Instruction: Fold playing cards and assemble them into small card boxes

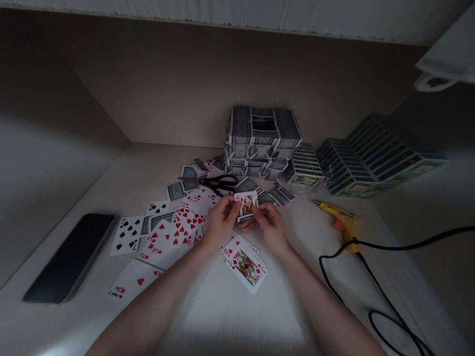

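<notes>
Between both hands is a small stack of playing cards (246, 205), with a red queen face up on top. My left hand (223, 216) pinches its left edge, thumb on the face. On the right edge, my right hand (267, 223) grips with the thumb on top and fingers beneath. Just below the hands lie a jack of diamonds (247, 267) and a red ten (233, 244), overlapping on the table. Loose heart cards (185, 225) are spread left of my left hand. Black-handled scissors (217, 183) rest on cards behind it.
A structure of folded cards (262, 141) stands at the back. Right of it are stacked card packs (371, 155). A yellow glue gun (343, 222) with a looping black cable (371, 277) lies right. A phone (70, 257) lies left, near a seven of spades (127, 235). A shelf edge (222, 17) hangs above.
</notes>
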Demonstrator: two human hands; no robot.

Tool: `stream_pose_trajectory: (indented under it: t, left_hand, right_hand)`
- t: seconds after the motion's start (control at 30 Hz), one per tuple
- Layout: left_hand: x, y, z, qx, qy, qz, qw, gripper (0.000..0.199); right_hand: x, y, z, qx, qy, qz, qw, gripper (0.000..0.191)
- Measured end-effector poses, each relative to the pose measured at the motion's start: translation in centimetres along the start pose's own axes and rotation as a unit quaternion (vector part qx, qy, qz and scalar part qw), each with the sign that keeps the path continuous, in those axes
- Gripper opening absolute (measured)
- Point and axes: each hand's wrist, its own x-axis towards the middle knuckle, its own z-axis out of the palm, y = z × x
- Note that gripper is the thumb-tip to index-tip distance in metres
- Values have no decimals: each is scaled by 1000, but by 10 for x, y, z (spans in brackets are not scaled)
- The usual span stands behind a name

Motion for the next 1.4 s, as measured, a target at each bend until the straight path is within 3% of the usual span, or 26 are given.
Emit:
stream_pose_trajectory:
  t: [0.2, 0.3, 0.43, 0.73, 1.0, 1.4]
  left_hand:
    - [-1, -3, -1, 65, 15, 21, 998, 22]
    - [-3, 0, -1, 89, -4, 14, 996, 22]
    - [-6, 3, -2, 119, 14, 3, 993, 21]
    - [-6, 5, -4, 108, 31, 16, 994, 18]
    - [-9, 5, -5, 29, 4, 28, 999, 18]
    - [-8, 7, -5, 17, 9, 20, 1000, 10]
  right_hand:
    - [-2, -4, 1, -11, -31, 31, 999, 27]
    - [-3, -3, 2, 18, -32, 38, 999, 32]
    - [-5, -1, 3, 59, -78, 67, 993, 27]
    - [-4, 2, 0, 100, -138, 88, 981, 27]
    - [-6, 2, 2, 73, -124, 84, 986, 33]
    - [-5, 2, 2, 58, -137, 72, 986, 33]
